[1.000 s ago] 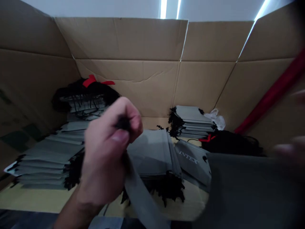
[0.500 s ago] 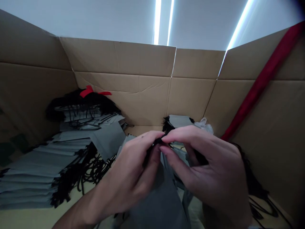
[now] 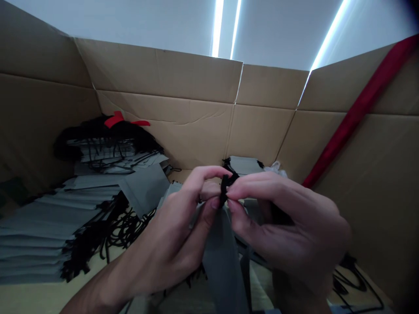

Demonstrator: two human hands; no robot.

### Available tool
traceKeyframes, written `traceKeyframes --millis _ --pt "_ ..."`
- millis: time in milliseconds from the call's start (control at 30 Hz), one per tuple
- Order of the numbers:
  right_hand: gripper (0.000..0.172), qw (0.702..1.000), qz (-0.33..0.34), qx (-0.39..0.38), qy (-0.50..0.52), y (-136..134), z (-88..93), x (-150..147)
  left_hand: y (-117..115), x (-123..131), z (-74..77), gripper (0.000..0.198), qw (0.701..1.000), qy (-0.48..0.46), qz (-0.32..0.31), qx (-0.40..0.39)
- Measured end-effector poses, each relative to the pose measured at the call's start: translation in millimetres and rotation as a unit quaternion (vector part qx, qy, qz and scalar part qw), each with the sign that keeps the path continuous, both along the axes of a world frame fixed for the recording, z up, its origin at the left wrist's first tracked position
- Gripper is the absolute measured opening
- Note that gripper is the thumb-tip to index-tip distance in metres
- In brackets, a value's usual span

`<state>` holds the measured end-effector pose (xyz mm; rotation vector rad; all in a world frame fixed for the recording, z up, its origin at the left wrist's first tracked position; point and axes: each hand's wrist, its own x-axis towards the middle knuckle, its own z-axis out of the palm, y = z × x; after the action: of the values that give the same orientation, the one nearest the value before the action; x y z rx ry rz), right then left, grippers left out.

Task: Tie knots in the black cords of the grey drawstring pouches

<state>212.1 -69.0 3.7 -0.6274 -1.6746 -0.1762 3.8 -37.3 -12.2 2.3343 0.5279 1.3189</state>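
Between my hands a short loop of black cord stands up, at the top of a flat grey piece that hangs below it. My left hand pinches the cord from the left with thumb and fingers. From the right, my right hand grips it between thumb and forefinger. The fingertips almost meet, and they hide part of the cord. How the cord joins the grey piece cannot be made out.
Stacked grey pieces with black cord ends lie at the left. Behind them is a black bundle with a red strip. Another grey stack stands at the back. Cardboard walls surround the surface; a dark red band crosses the right wall.
The black cord now stands up as a visible loop between my fingertips. My left fingers have lifted and curled around it. The grey piece below has shifted and looks narrower.
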Motion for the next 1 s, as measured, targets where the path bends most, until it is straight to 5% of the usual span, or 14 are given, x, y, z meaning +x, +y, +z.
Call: traceKeyframes --millis 133,267,1000 --pt "0.028 1.000 -0.001 0.021 -0.010 2.0 0.2 0.9 -0.6 9.4 4.7 0.025 0.995 -0.092 0.005 -0.042" --pt "0.033 0.999 0.005 0.041 -0.034 5.9 0.4 3.6 -1.6 13.3 6.5 0.025 0.989 -0.145 0.005 -0.041" --pt "0.032 0.997 0.062 -0.020 -0.049 11.3 4.2 14.3 5.9 -14.7 11.6 0.017 0.977 -0.011 0.085 0.197"
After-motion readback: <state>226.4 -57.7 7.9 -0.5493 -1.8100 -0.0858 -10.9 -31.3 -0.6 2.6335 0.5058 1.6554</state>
